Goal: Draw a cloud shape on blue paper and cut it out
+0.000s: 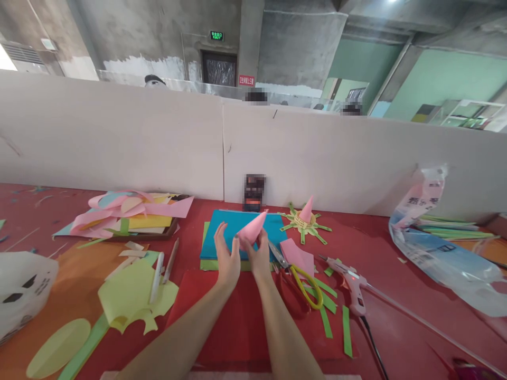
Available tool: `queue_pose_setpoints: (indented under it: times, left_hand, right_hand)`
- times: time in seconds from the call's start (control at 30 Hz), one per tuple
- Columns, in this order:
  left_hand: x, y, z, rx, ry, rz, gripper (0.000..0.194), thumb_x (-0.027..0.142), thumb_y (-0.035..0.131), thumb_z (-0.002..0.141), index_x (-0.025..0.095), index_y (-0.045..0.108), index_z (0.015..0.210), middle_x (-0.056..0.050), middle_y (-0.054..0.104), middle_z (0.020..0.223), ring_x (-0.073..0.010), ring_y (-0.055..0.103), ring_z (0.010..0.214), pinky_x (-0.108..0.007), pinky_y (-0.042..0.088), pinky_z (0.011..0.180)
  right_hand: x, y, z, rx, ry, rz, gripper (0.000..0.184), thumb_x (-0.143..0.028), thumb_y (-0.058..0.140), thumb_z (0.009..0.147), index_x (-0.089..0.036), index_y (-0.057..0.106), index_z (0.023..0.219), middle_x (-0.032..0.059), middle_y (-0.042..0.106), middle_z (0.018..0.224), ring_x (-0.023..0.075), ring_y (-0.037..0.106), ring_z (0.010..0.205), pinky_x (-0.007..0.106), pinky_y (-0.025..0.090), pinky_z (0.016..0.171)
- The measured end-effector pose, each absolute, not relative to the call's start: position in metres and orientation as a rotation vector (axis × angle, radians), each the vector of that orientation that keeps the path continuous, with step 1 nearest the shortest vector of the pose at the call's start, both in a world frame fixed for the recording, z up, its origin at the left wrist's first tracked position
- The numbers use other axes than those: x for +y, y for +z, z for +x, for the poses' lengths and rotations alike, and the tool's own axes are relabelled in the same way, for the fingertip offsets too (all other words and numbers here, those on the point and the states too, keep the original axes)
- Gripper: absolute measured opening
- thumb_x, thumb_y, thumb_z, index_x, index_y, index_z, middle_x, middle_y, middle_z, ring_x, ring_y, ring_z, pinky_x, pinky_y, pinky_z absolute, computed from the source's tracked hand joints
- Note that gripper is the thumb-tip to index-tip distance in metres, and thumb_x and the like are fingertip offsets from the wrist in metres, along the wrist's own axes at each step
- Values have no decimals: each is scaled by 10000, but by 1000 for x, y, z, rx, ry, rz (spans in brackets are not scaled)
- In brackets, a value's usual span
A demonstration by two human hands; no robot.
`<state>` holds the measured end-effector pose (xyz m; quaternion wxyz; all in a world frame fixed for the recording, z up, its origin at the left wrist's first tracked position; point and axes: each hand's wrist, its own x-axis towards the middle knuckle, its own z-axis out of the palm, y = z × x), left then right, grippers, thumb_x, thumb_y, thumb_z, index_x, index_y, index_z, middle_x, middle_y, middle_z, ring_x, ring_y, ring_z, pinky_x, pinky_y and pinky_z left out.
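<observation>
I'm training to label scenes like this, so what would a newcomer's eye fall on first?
Probably the pink cone between the hands, bright against the blue sheet in the middle of the red table. Next, perhaps, the second pink cone, point up on a pale disc with green strips, to the right of the blue sheet. Then the yellow-handled scissors, just right of the hands.

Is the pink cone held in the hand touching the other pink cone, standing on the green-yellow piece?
Apart. The head view shows it: blue paper is visible between the held cone and the standing cone.
</observation>
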<state>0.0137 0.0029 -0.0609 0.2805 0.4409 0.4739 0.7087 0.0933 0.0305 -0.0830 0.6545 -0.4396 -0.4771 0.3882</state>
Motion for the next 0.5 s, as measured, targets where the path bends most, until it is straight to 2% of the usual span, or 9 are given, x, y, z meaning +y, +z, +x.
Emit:
queue_pose_setpoints:
  times: [0.1, 0.23, 0.37, 0.5]
  left_hand:
    - [-2, -58, 15, 1324, 1870, 1286, 486, 285, 502, 852, 280, 345, 1312, -34, 281, 1441, -184, 216, 1341, -298, 172, 1094]
    - [0, -60, 16, 1328, 1845, 1268, 526, 285, 551, 823, 276, 351, 1310, -47, 323, 1421, -199, 249, 1331, -309, 179, 1096]
    - [-2, -59, 17, 1381, 1883, 1382, 424, 263, 507, 844, 251, 402, 1254, -67, 313, 1422, -210, 255, 1329, -358, 220, 1085]
    - [-4, -59, 18, 1504, 1714, 1724, 249, 235, 434, 869, 230, 546, 1092, -50, 200, 1472, -225, 210, 1347, -400, 273, 1063]
  right_hand:
    - [30, -90, 91, -1256, 865, -1078, 509, -335, 677, 656, -238, 552, 1140, 45, 621, 1106, 246, 544, 1051, 364, 406, 903]
    - [32, -97, 91, -1401, 754, -1195, 499, -337, 635, 690, -215, 540, 1165, 78, 626, 1111, 251, 578, 1002, 358, 436, 850]
    - [34, -98, 92, -1416, 684, -1267, 484, -361, 573, 744, -163, 514, 1181, 122, 624, 1096, 260, 590, 965, 364, 457, 804]
    - [34, -98, 94, -1447, 644, -1285, 450, -323, 523, 780, -135, 491, 1188, 142, 627, 1074, 262, 588, 975, 370, 461, 811]
